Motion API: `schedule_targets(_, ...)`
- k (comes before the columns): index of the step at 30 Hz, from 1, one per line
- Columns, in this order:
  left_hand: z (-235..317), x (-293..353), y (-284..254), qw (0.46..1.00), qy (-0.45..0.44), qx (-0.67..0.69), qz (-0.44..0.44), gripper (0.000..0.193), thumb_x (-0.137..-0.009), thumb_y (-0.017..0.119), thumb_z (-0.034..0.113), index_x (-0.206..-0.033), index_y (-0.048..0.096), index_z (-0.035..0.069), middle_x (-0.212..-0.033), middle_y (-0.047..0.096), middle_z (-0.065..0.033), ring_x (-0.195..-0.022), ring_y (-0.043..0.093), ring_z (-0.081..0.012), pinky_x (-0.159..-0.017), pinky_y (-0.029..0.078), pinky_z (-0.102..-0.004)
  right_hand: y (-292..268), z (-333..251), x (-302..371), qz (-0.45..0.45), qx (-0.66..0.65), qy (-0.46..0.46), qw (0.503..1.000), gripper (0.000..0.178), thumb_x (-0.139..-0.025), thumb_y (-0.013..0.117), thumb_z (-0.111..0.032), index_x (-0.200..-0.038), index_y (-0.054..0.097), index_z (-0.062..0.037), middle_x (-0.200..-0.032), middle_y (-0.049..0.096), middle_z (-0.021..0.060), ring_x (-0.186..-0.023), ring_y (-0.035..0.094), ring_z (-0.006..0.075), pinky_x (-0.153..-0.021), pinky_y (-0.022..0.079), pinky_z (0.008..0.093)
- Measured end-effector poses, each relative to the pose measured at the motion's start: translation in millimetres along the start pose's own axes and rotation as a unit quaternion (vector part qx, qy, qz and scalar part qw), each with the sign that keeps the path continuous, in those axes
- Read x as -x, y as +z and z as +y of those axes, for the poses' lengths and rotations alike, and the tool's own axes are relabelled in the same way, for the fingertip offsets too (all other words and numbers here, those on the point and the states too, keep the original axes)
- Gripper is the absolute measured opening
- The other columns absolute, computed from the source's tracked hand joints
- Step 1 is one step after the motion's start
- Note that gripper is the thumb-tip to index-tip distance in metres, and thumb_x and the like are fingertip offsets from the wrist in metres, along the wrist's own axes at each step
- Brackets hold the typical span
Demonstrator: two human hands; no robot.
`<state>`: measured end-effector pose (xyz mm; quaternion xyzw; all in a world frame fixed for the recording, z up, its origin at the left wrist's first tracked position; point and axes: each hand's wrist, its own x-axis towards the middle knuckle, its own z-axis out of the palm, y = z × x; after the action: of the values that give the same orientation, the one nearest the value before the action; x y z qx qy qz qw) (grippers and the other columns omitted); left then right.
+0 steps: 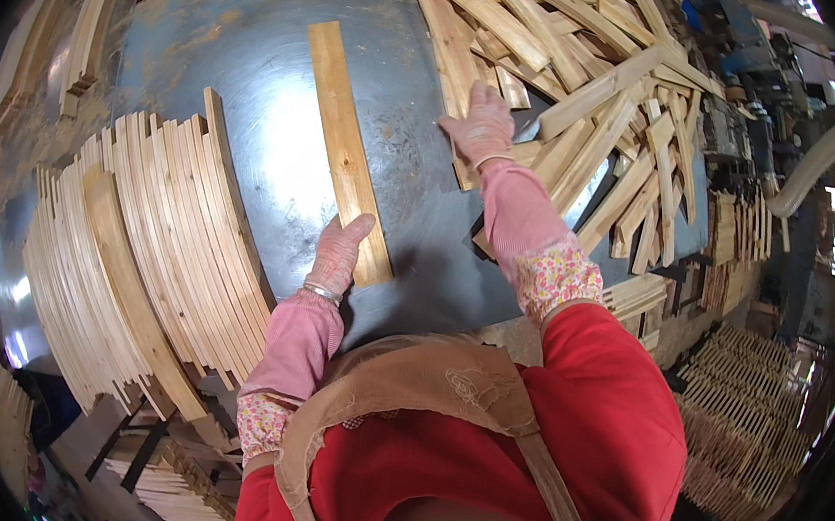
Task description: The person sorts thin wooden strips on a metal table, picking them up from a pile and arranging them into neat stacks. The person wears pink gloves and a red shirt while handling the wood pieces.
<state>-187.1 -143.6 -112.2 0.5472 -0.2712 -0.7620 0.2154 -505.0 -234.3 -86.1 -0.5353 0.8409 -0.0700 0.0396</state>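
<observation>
Near the front of the metal tabletop, my left hand (340,255) grips the lower end of a wooden slat (339,127), thumb on top; its other fingers are mostly hidden. The slat points away from me. To the right, my right hand (483,126) rests with fingers spread on a wider board (450,51) at the left edge of a loose heap of slats (580,64). Both hands wear thin pale gloves, with pink sleeve covers above them.
A row of slats (173,224) stands packed side by side on the left, one slat (128,278) lying across it. More boards (81,52) lie at the far left. The blue-grey tabletop (269,174) shines between. Stacked slats (743,400) stand lower right, machinery (737,79) beyond the heap.
</observation>
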Motion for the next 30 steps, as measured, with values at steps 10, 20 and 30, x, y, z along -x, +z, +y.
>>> schedule_targets(10,-9,8,14,0.981,0.074,-0.137,0.113,0.060,-0.098,0.073,0.038,-0.137,0.064,-0.007,-0.117,0.075,-0.0180,-0.098,0.070,-0.0295,-0.094,0.055,-0.0418,-10,-40,107,-0.301,-0.280,-0.114,0.904,0.069,-0.094,0.072,-0.037,-0.151,0.055,-0.0022,-0.146,0.061,0.0283,-0.139,0.057,0.0422,-0.113,0.051,0.0481)
schedule_targets(20,-27,-5,25,0.987,0.053,0.027,0.148,0.059,-0.106,0.064,0.049,-0.135,0.066,-0.002,-0.114,0.075,-0.0091,-0.099,0.072,-0.0214,-0.093,0.057,-0.0393,-45,27,-153,0.011,0.073,-0.053,0.996,0.075,-0.092,0.071,-0.037,-0.158,0.047,-0.0113,-0.164,0.046,0.0199,-0.151,0.044,0.0389,-0.123,0.034,0.0525)
schedule_targets(30,18,-17,78,0.926,0.012,0.369,-0.080,0.087,-0.098,0.047,0.085,-0.141,0.063,0.011,-0.123,0.073,-0.0170,-0.099,0.073,-0.0283,-0.086,0.064,-0.0455,-106,-35,-8,-0.492,-0.140,-0.234,0.827,0.057,-0.097,0.067,-0.050,-0.134,0.070,-0.0065,-0.118,0.076,0.0206,-0.118,0.071,0.0374,-0.116,0.045,0.0488)
